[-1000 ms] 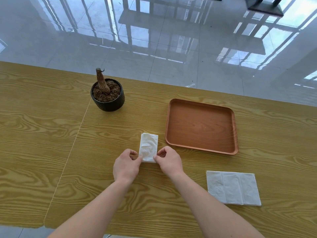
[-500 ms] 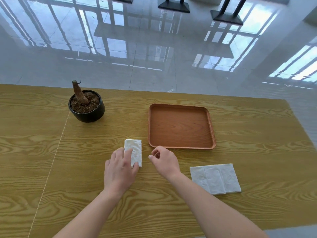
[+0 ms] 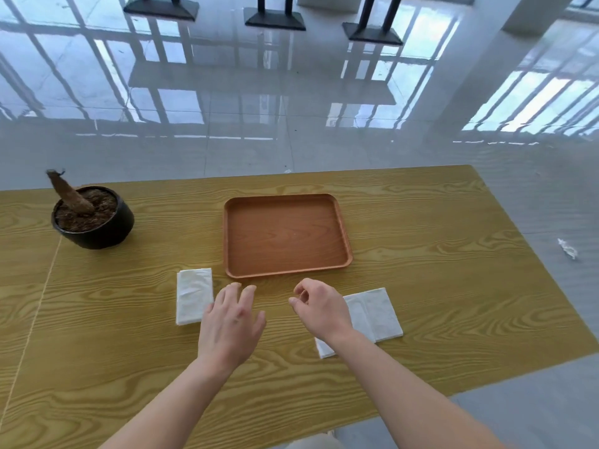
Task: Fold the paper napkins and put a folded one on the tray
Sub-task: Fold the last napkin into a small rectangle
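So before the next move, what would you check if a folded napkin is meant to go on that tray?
1. Room in the tray: ok, nothing lies in it.
2. Folded napkin ready: ok, it lies flat just left of the tray.
3. Left hand free: ok, stretched out and holding nothing.
4. Left hand touching the folded napkin: cannot tell, it overlaps the napkin's edge in this view.
5. Right hand free: ok, loosely curled and holding nothing.
6. Second napkin folded as small: not ok, it lies wider, partly hidden by the right hand.
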### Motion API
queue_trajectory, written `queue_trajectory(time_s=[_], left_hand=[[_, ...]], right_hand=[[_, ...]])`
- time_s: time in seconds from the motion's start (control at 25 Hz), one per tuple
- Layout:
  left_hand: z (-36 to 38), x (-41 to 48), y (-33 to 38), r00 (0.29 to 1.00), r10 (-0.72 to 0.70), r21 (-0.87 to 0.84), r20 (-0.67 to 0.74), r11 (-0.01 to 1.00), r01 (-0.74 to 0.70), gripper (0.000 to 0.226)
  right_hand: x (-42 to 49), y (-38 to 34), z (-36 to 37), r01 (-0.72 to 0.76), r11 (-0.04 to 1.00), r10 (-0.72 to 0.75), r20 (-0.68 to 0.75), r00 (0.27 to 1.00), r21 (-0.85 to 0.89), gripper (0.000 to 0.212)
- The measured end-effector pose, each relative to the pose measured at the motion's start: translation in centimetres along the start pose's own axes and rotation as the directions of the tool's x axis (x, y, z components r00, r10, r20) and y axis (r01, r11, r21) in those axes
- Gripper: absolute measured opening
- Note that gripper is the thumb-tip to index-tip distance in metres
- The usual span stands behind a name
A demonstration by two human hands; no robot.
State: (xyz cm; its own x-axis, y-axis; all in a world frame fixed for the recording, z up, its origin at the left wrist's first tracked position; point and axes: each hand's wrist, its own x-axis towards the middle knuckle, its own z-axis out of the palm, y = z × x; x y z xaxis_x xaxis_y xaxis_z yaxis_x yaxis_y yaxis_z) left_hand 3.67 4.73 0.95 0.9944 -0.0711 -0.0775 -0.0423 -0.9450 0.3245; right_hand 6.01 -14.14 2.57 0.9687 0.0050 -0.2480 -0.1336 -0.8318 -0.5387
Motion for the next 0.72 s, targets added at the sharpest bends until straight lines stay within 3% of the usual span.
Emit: queue_trajectory(time_s=[0.48, 0.6, 0.72], left_hand=[[6.2, 0.0, 10.3, 0.984, -0.107, -0.033, 0.140, 0.993, 0.112, 0.056], [6.5, 1.2, 11.1, 0.980, -0.094, 0.042, 0.175, 0.995, 0.088, 0.063], [6.3, 2.4, 11.5, 0.979, -0.060, 0.107, 0.197, 0.994, 0.039, 0.045]], right_hand=[[0.4, 15.8, -7.7, -0.062, 0.996, 0.061, -0.012, 0.998, -0.072, 0.028], [0.6, 17.2, -7.7, -0.032, 0.988, 0.042, 0.065, 0.997, -0.150, 0.041], [0.8, 17.5, -7.5, 0.005, 0.974, 0.029, 0.145, 0.989, -0.225, 0.049]])
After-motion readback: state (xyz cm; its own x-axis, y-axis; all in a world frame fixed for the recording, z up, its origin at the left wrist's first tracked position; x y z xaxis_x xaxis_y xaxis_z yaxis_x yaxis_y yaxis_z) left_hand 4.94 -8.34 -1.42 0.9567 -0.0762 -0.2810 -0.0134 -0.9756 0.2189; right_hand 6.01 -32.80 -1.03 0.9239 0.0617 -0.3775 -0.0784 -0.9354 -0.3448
